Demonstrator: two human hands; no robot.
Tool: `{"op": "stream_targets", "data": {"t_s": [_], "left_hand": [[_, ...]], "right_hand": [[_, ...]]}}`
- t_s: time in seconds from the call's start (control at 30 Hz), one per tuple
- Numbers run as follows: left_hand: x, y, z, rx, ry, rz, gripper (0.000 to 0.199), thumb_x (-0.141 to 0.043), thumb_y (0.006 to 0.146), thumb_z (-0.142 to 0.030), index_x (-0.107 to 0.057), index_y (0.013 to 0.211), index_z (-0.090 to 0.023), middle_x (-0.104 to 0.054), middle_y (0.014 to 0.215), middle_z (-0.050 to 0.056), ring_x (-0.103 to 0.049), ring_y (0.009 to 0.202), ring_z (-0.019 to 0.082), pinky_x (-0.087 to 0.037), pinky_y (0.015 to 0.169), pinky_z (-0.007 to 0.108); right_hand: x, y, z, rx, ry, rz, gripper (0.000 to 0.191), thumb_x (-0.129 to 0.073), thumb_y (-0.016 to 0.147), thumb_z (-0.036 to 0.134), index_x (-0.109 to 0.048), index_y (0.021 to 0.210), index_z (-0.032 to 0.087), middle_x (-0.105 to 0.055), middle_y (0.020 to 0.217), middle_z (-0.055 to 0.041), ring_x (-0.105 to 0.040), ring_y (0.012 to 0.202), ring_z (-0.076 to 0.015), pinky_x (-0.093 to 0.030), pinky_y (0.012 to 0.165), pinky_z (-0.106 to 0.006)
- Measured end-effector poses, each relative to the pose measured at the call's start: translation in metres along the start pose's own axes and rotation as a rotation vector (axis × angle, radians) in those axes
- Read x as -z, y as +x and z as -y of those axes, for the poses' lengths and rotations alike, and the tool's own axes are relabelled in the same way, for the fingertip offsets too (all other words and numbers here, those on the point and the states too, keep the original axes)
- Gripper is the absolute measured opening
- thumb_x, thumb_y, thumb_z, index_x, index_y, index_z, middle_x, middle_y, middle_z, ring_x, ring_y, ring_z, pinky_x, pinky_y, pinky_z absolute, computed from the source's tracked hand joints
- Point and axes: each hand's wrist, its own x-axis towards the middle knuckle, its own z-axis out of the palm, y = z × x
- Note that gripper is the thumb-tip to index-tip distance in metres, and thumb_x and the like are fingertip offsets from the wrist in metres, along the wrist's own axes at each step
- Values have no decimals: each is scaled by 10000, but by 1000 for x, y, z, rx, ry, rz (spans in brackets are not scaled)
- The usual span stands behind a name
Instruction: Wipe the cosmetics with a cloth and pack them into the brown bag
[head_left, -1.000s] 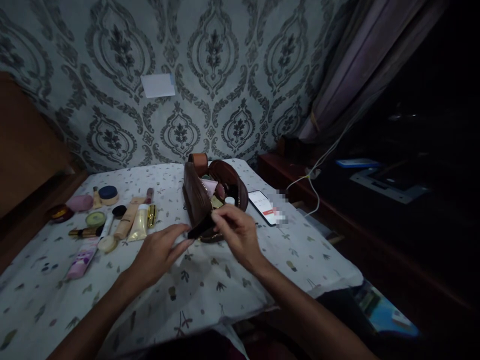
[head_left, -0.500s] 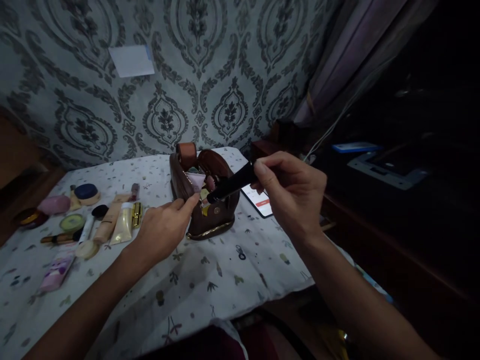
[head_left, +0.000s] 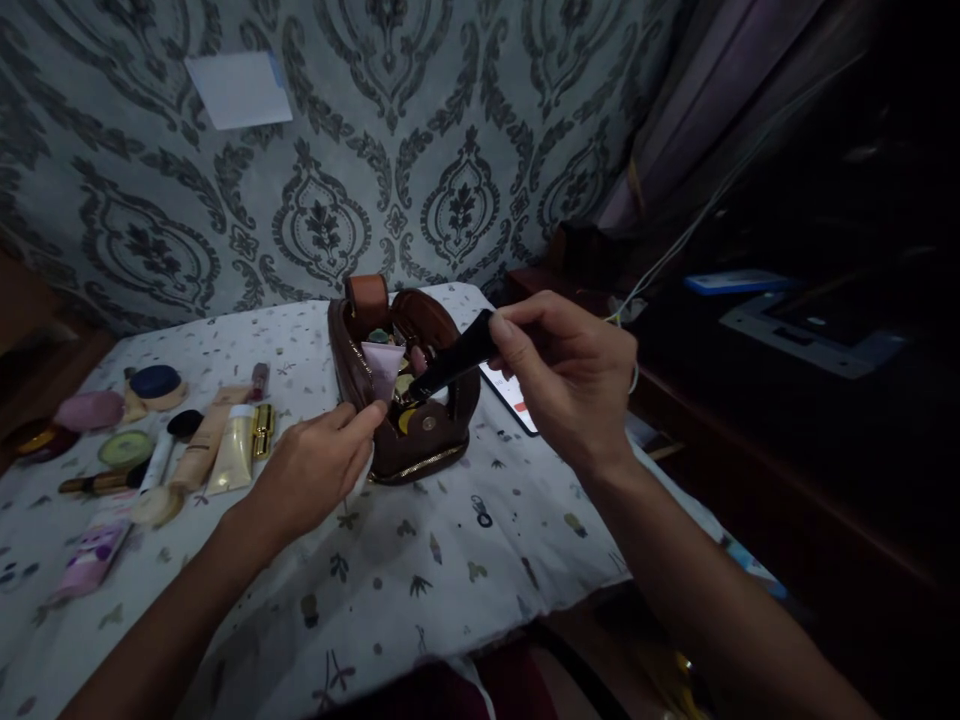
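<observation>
A brown zip bag point(head_left: 431, 455) stands open on the cloth, with a pale pink tube point(head_left: 383, 368) and several other small cosmetics inside. My left hand point(head_left: 304, 470) is closed at the bag's front left edge, thumb and forefinger pinching the rim. Between the thumb and fingers of my right hand point(head_left: 574, 380) is a black tube point(head_left: 459, 352), tilted down to the left. Its lower end hangs over the bag's opening. What lies deep in the bag is too dark to make out.
Left of the bag lie several cosmetics, among them a cream tube point(head_left: 232, 455), a purple-and-pink tube point(head_left: 97, 550) and a dark blue-lidded jar point(head_left: 156, 384). A lit phone point(head_left: 517, 405) rests behind my right hand. A patterned wall point(head_left: 397, 200) rises behind the table.
My left hand has drawn its forefinger back from the bag's opening to the rim, and the pale pink tube shows more. My right hand still holds the black tube over the bag.
</observation>
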Motion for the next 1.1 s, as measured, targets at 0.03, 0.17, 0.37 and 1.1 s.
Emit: {"op": "stream_targets", "data": {"t_s": [0.03,0.17,0.37,1.1], "left_hand": [[-2,-1,1,-13,-1,-24,352,-336,988,-218,-561,1255,-168,-658,869,61,-647,676,177,-489,580,267],[-7,-2,2,-39,-6,-93,329,-331,1005,-210,-539,1256,-160,-668,860,56,-639,645,155,-450,540,240],[-11,-3,2,-53,1,-91,316,-327,1005,-192,-507,1262,-151,-642,831,48,-640,657,163,-464,556,249],[-13,-2,2,-53,-3,-87,301,-340,995,-170,-479,1262,-175,-654,849,38,-645,648,150,-471,550,244]], "right_hand": [[-2,1,-2,7,-16,28,186,-614,920,310,-636,771,201,-613,711,-4,-570,625,-132,-462,594,-273],[-13,6,-13,50,-58,133,203,-585,930,296,-630,764,188,-626,727,-15,-585,674,-144,-451,640,-272],[-35,15,-25,87,-124,282,167,-558,915,212,-629,769,173,-623,717,-11,-566,679,-138,-410,653,-256],[-62,37,-40,190,-95,773,215,-513,927,143,-563,723,187,-571,717,8,-514,692,-133,-354,672,-246]]}}
